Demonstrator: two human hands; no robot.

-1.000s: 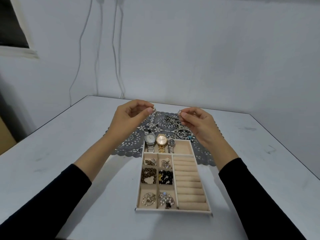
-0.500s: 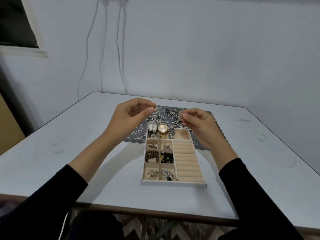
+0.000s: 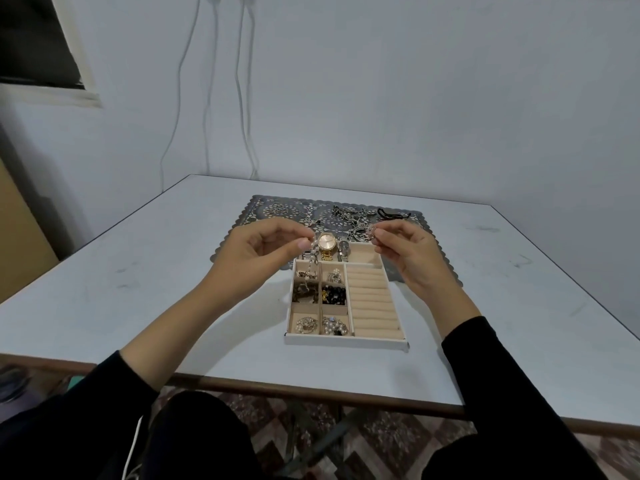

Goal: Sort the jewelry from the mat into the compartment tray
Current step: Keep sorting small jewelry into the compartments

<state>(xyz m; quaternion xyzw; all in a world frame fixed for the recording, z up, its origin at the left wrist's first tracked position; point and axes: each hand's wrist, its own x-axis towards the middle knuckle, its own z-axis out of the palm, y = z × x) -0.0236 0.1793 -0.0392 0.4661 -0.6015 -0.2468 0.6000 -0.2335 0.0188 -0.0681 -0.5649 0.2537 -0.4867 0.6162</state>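
On the pale table (image 3: 138, 271), a cream, velvety tray (image 3: 346, 339) of square compartments lay nearest. Above its 12 o'clock end, the left hand (image 3: 256, 258) pinched a beaded chain (image 3: 313, 252). The right hand (image 3: 408, 254) pinched something small and silvery. The chain's tail had sunk from the watches toward the 11 o'clock compartment, so placing looked close. Beyond lay the grey lace mat (image 3: 273, 211).

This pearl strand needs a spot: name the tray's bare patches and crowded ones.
Bare: the right end of the top compartment, beside the watches, and the ring rolls down the right side of the tray. Crowded: the six small compartments on the left.
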